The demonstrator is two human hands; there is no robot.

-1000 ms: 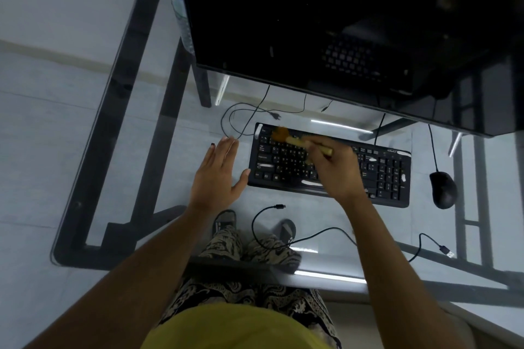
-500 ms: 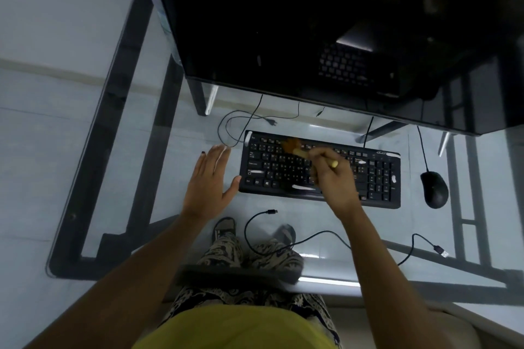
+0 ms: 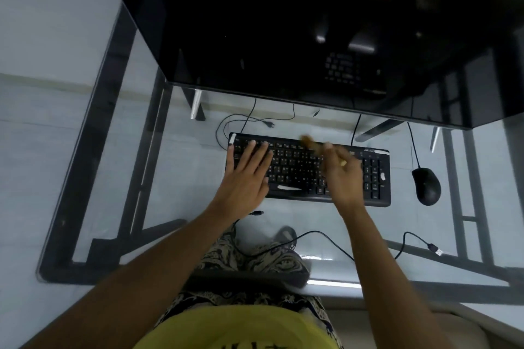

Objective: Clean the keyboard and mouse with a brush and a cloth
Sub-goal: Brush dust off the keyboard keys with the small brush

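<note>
A black keyboard (image 3: 297,164) lies on the glass desk (image 3: 175,173) under a large dark monitor. My right hand (image 3: 341,173) is shut on a small brush (image 3: 310,143) with a yellowish handle and brown bristles. The bristles touch the top key row near the keyboard's middle, blurred by motion. My left hand (image 3: 246,176) lies flat with fingers spread on the keyboard's left end. A black mouse (image 3: 426,189) sits on the desk to the right of the keyboard, untouched. No cloth is in view.
The dark monitor (image 3: 283,22) overhangs the desk behind the keyboard. Loose black cables (image 3: 312,235) run across the glass near the front edge, one ending in a USB plug (image 3: 435,249). The black desk frame and my legs show through the glass.
My left hand moved right from the bare glass onto the keyboard's left end. The brush swept right along the top key row, from the left part toward the middle.
</note>
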